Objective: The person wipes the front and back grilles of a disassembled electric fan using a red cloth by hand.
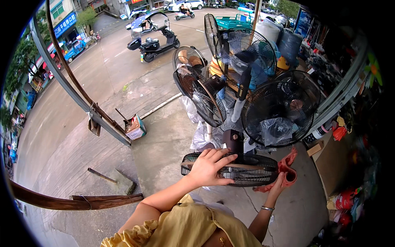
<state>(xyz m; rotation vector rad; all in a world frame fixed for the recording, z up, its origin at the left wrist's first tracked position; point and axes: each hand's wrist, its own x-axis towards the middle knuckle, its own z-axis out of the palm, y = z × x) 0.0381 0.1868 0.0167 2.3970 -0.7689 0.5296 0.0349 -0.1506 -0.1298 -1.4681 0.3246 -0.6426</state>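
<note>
A black fan (251, 178) stands in front of me, its round wire cage seen nearly edge-on, with a dark motor housing (233, 142) behind it. Across the top of the cage rests my left hand (212, 168), fingers spread and thumb apart. My right hand (278, 184) is closed on a red cloth (289, 166) at the cage's right side. Part of the cloth hides that edge of the cage. The fan's lower parts are mostly hidden.
Several more black fans crowd beyond, including one large fan (284, 109) with clear plastic (275, 131) on it. A cardboard box (135, 127) stands by a metal post (74, 86) at left. Wooden poles (74, 202) lie low at left. Parked on the road is a scooter (158, 43).
</note>
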